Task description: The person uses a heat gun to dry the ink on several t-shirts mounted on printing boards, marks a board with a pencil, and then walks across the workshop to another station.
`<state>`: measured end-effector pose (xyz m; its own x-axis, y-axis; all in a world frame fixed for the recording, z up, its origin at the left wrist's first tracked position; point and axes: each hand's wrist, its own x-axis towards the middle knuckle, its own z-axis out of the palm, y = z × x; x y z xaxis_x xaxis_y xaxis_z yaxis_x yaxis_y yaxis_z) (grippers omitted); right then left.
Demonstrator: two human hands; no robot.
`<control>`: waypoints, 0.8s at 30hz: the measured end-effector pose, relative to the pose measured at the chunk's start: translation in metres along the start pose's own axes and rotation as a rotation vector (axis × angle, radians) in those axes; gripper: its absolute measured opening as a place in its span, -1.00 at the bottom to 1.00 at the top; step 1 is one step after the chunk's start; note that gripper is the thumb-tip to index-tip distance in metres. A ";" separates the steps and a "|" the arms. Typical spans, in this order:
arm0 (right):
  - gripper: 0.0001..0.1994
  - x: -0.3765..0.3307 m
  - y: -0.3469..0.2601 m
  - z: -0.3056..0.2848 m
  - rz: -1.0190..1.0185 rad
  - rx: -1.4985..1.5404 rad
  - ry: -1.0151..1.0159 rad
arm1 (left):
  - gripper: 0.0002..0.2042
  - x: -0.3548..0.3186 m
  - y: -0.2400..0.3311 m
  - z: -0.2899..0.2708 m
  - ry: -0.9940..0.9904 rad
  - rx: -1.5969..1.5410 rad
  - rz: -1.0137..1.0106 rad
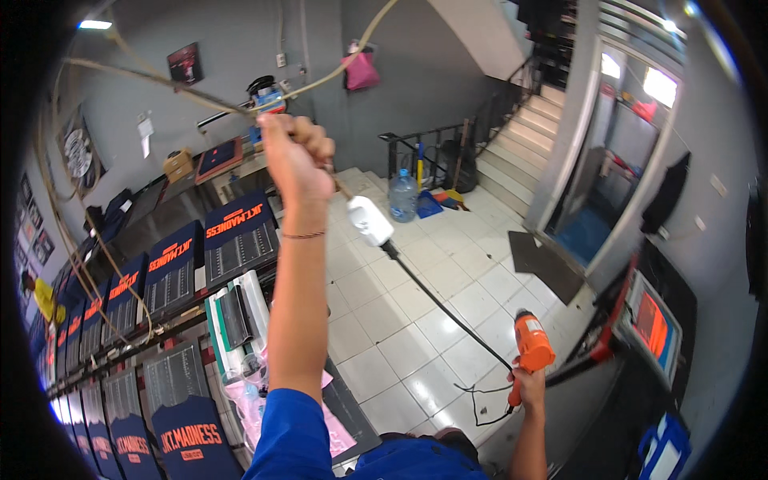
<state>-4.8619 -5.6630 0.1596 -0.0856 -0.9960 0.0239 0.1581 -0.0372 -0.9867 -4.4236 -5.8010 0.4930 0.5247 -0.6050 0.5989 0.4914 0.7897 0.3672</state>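
My left hand (298,160) is raised in front of me, its fingers closed round a cord (342,187). Below the fist the cord runs down to a white extension socket (370,222), which hangs in the air. A black power cable (440,301) is plugged into that socket and slants down to the right. Low on the right, my right hand (530,387) grips the handle of an orange heat gun (534,342), its dark nozzle tilted upward. The black cable reaches the handle's lower end, with a thin loop of it dangling beside my hand.
Rows of printing boards carrying dark blue fabric (174,250) with orange lettering stand on the left. A framed screen (652,324) is at the right. Behind are a water jug (403,197), a blue dustpan (427,204) and stairs (520,148). Pale cords (336,70) hang overhead.
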 end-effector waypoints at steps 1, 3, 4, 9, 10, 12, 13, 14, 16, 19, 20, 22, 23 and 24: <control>-0.46 0.026 0.004 -0.008 0.036 -0.040 0.002 | -0.57 0.001 -0.029 0.003 0.017 0.006 -0.013; -0.48 0.082 0.025 -0.028 0.048 -0.060 -0.006 | -0.59 0.004 -0.082 0.001 0.032 0.028 -0.050; -0.49 0.110 0.037 -0.040 0.052 -0.069 -0.011 | -0.59 0.004 -0.112 0.003 0.049 0.024 -0.063; -0.56 0.243 0.066 -0.064 0.091 -0.071 -0.102 | -0.60 0.001 -0.227 0.034 0.112 0.136 -0.088; -0.56 0.267 0.070 -0.064 0.115 -0.065 -0.138 | -0.59 -0.001 -0.244 0.049 0.078 0.148 -0.123; -0.57 0.311 0.075 -0.067 0.175 -0.081 -0.201 | -0.59 -0.011 -0.270 0.067 -0.017 0.177 -0.199; -0.58 0.331 0.077 -0.060 0.188 -0.052 -0.235 | -0.59 -0.020 -0.272 0.071 -0.043 0.193 -0.281; -0.59 0.352 0.079 -0.057 0.200 -0.062 -0.275 | -0.60 -0.031 -0.274 0.072 -0.080 0.216 -0.328; -0.60 0.385 0.090 -0.040 0.231 -0.060 -0.364 | -0.61 -0.058 -0.256 0.065 -0.068 0.398 -0.397; -0.60 0.431 0.096 -0.019 0.221 -0.093 -0.469 | -0.59 -0.080 -0.219 0.003 0.089 0.810 0.070; -0.59 0.449 0.094 -0.013 0.207 -0.111 -0.465 | -0.60 -0.070 -0.207 -0.015 0.261 0.905 0.193; -0.62 0.478 0.092 0.006 0.195 -0.136 -0.545 | -0.61 -0.031 -0.192 -0.069 0.667 0.880 0.441; -0.63 0.489 0.091 0.025 0.207 -0.124 -0.624 | -0.61 -0.008 -0.172 -0.107 0.697 0.816 0.438; -0.64 0.497 0.090 0.040 0.227 -0.133 -0.697 | -0.61 0.012 -0.159 -0.161 0.744 0.743 0.420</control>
<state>-4.8510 -6.1648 0.0893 0.5855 -0.8001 -0.1303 -0.0263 0.1419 -0.9895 -4.3840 -5.9503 0.3271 0.9558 0.0081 0.2939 -0.2262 0.6590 0.7173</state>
